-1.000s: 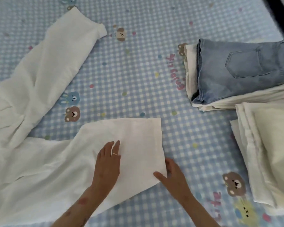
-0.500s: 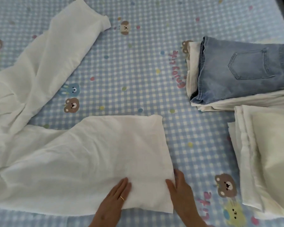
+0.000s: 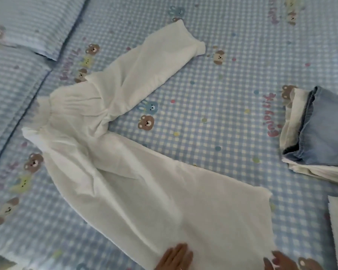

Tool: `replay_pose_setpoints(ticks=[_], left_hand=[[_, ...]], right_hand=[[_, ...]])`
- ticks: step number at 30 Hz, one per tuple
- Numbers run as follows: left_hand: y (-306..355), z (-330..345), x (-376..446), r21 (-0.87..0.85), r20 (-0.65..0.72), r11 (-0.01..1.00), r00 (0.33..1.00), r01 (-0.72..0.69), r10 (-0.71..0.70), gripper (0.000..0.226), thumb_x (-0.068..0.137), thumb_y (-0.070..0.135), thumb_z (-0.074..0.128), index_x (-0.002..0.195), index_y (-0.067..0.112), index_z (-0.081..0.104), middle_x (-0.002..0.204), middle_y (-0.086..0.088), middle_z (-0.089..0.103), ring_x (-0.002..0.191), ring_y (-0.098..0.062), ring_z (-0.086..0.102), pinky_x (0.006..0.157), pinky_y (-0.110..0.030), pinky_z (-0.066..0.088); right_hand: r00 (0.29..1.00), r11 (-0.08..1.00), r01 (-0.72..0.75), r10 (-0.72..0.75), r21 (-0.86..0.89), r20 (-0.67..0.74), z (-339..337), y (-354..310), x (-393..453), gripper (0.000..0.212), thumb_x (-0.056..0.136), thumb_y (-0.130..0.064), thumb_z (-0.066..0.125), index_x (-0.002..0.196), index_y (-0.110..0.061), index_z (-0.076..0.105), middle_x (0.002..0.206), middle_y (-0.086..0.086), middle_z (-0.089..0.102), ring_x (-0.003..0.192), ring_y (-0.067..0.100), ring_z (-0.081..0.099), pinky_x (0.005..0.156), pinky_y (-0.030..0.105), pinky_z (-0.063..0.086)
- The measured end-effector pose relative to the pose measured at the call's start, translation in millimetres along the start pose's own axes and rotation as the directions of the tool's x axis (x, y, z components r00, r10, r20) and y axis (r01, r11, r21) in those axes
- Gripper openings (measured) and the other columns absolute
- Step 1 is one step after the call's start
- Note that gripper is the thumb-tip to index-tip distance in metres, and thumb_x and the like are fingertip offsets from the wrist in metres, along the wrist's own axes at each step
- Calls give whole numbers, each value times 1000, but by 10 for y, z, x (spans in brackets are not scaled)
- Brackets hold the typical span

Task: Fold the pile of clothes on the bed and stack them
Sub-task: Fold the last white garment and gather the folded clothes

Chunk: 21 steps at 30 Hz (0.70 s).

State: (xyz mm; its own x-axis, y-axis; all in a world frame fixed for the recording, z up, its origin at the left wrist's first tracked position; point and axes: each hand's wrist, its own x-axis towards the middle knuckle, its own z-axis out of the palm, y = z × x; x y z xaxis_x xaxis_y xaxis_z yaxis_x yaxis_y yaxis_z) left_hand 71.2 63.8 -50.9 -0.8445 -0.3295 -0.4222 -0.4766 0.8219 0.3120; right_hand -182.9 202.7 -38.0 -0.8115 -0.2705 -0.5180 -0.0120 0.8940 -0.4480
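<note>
Trousers [image 3: 144, 191] smoothed flat
Both hands, left [image 3: 176, 257] and right [image 3: 279, 263], have slid to the hem, fingers straight; folding comes next.

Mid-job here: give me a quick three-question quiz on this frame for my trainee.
1. True or false: the white trousers are already folded.
2. Which lies on top of the stack at right: A) blue jeans B) a towel C) a pillow?
3. The left hand rests flat on the near trouser ____.

Key: 1 false, both legs lie spread apart on the bed sheet. 2 A. 3 leg; the right hand is at its hem corner.
</note>
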Motion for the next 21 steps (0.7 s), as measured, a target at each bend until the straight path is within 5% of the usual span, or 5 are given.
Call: replay_pose_setpoints(ticks=[4,9,12,17,21], left_hand=[[-1203,-353,-414,-311,-387,874,790,373,-475,65,101,42,11,117,5,62,142,-12,46,142,-8,21,109,-19,22],[-2928,-807,-795,-705,-166,323,295,631,-941,40,97,13,45,133,-5,46,135,-24,48,126,-36,44,108,-45,36],[-3909,-1048,-871,-812,-77,157,164,563,-983,38,97,17,43,125,-7,47,125,-26,52,117,-40,50,98,-50,43],[-5069,-1404,-682,-926,-77,152,222,345,-972,72,90,35,59,146,7,23,149,-13,33,135,-27,36,110,-45,33],[-5560,-1521,-639,-917,-36,221,484,332,-874,54,80,39,71,121,13,49,116,-5,60,106,-23,58,90,-43,49]], right_hand=[[869,860,495,-491,-120,65,738,-1233,-459,30,59,10,81,85,3,70,76,17,66,67,27,65,63,16,44],[403,426,905,-852,-5,334,2117,-2533,-1325,48,51,-18,92,95,-14,74,90,-1,72,75,6,70,57,15,52],[226,254,967,-823,-19,522,2978,-3027,-1779,60,46,-48,88,99,-22,75,105,-8,71,87,-1,68,67,8,50],[343,239,939,-726,-248,596,3917,-3438,-1862,100,21,-66,76,108,-17,72,117,5,68,105,19,66,79,39,57],[392,265,918,-708,-294,588,4018,-3411,-1761,52,63,-35,57,108,-13,72,122,5,65,108,20,65,97,38,32]])
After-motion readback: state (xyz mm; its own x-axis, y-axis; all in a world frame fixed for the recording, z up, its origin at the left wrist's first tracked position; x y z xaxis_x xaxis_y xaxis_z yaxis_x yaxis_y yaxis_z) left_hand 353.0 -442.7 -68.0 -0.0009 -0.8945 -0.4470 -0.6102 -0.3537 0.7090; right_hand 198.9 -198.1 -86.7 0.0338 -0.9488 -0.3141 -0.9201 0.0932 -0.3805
